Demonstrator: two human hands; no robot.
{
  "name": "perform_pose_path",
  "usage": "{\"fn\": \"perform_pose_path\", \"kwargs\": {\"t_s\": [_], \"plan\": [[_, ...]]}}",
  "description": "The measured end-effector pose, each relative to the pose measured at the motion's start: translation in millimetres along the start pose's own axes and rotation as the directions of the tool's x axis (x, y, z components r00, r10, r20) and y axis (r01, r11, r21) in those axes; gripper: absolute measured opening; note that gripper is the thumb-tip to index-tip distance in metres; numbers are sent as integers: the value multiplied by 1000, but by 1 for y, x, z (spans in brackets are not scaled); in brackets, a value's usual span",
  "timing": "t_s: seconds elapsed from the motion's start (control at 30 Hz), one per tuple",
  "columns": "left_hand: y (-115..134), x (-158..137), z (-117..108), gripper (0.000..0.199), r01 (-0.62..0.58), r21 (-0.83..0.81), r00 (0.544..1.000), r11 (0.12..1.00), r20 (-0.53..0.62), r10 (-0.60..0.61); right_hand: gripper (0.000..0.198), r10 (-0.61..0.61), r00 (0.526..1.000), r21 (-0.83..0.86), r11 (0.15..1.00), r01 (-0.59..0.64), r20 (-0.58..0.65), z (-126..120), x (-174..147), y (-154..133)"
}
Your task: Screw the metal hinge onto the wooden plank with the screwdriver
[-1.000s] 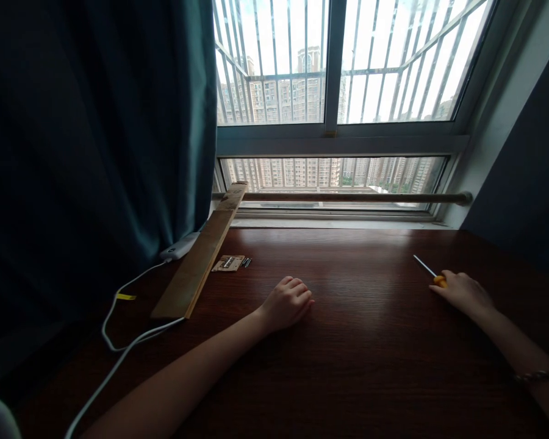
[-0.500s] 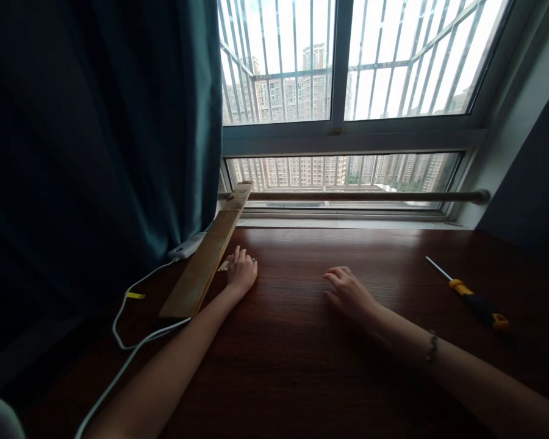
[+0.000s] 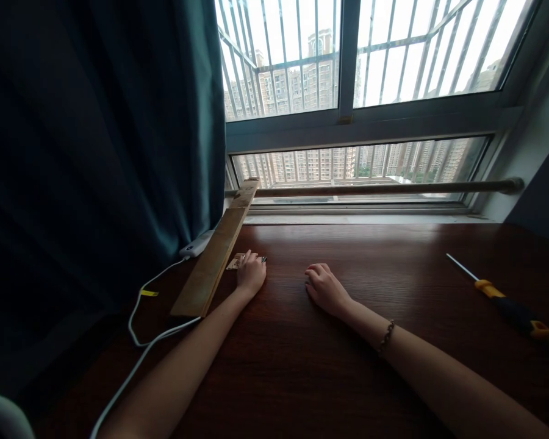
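On the left half of the brown table, my left hand [image 3: 252, 273] rests with bent fingers over some small items. A small tan piece with dark marks [image 3: 233, 262] pokes out on its left side, and a small dark, shiny object [image 3: 264, 259] shows at its right fingertips. What its fingers grip is hidden. Nearer the middle, my right hand [image 3: 326, 289] lies low on the wood, fingers curled in and nothing visible in them. A screwdriver [image 3: 498, 299] with a yellow and black handle lies well to the right of it.
Left of my left hand a long wooden board [image 3: 215, 262] slants toward the window rail [image 3: 384, 188]. Beside it are a white power strip [image 3: 197, 244] and a white cable [image 3: 132, 372] with a yellow tag. A dark blue curtain [image 3: 165, 122] hangs at the left.
My right hand has moved left, closer to my left hand, and its fingers have curled in. The view has shifted slightly; my left hand stays by the small items, more of the tan piece showing.
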State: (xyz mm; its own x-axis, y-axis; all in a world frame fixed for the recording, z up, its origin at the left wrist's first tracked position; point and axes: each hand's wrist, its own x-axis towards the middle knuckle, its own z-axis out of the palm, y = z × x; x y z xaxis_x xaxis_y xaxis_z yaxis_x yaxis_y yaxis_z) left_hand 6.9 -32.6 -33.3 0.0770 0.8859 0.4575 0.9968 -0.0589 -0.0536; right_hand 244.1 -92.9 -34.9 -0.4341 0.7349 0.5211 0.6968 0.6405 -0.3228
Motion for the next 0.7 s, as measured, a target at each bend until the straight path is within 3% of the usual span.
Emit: {"fn": "perform_pose_path", "kwargs": {"t_s": [0.17, 0.33, 0.53, 0.7], "plan": [[1, -1, 2, 30, 93, -24, 990, 995, -101, -95, 23, -12, 1000, -28, 1000, 12, 6, -1, 2, -1], [0, 1, 6, 20, 99, -103, 991, 990, -85, -108, 22, -17, 1000, -45, 999, 17, 2, 1, 2, -2], [3, 6, 3, 17, 200, -215, 980, 956, 59, -192, 22, -25, 1000, -55, 998, 25, 3, 1, 1, -1], [10, 7, -4, 21, 165, -157, 972, 974, 192, -134, 22, -25, 1000, -54, 998, 25, 6, 2, 1, 0]]}}
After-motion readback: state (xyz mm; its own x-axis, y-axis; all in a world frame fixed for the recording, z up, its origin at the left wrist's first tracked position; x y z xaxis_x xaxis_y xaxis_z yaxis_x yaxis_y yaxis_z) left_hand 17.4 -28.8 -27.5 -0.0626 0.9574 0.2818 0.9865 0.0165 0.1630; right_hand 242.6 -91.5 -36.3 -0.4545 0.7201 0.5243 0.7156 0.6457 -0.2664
